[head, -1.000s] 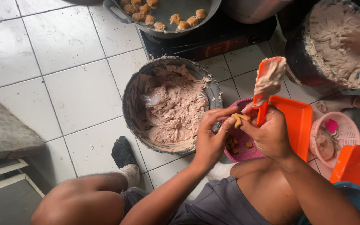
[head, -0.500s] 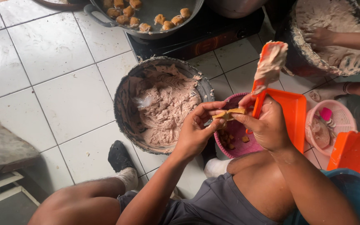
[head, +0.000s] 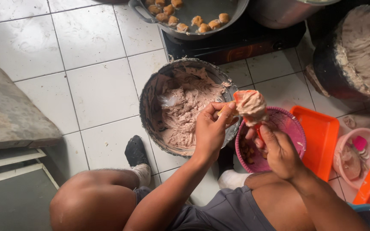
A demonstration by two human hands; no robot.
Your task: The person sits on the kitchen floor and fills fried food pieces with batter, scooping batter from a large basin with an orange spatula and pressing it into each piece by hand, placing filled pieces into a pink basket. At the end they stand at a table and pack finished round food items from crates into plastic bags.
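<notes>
Change: orange spatula (head: 260, 128), raised high a moment earlier, had dropped over the pink basket (head: 290, 124).
Right hand (head: 279, 152): clenched round the spatula handle.
Left hand (head: 210, 130): fingertips pinching at the paste lump (head: 251, 105) on the blade.
Paste: pale pink, sticky, shapeless.
Metal basin (head: 150, 98): round, dented, smeared, resting on the tiled floor (head: 91, 85).

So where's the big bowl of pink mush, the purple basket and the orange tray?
bowl of pink paste (head: 150, 100), head view, on its bare inner left wall.
purple basket (head: 294, 128), head view, on its right rim.
orange tray (head: 320, 137), head view, on its flat middle.
</notes>
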